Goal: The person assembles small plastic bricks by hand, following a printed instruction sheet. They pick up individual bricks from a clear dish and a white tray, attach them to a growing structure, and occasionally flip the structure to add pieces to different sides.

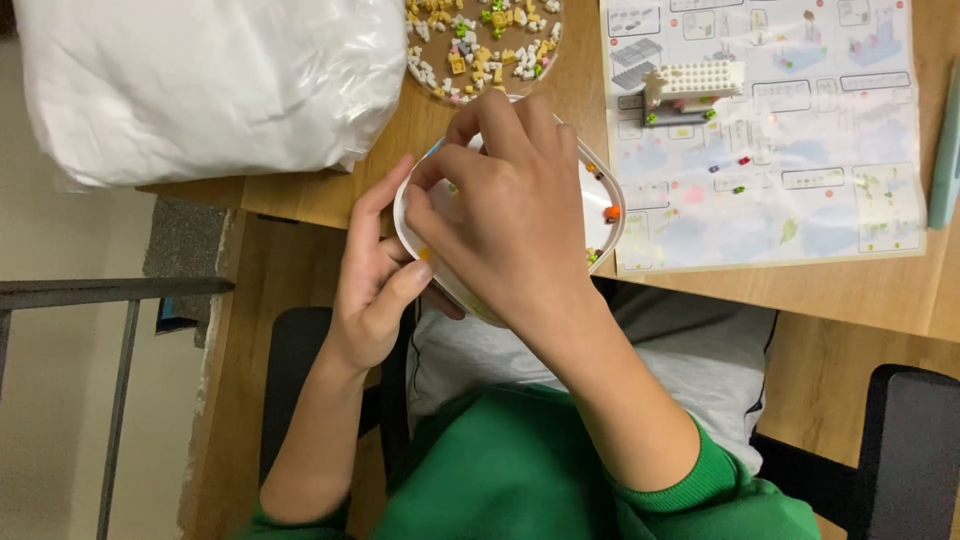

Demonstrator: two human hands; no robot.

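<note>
The step in hand looks like picking a small brick out of the white bowl (600,215) at the table (850,290) edge. The left hand (375,285) steadies it, fingers clamped on the near rim. The right hand (515,215) reaches in, fingers bunched together; whether they hold a piece I cannot tell. The next move probably calls for a fine pinch and a clean lift. The bowl holds a few loose bits, one orange (612,212). A round tray (485,45) behind holds many yellow, white and green bricks. A half-built model (690,90) rests on the instruction sheet (790,180)
</note>
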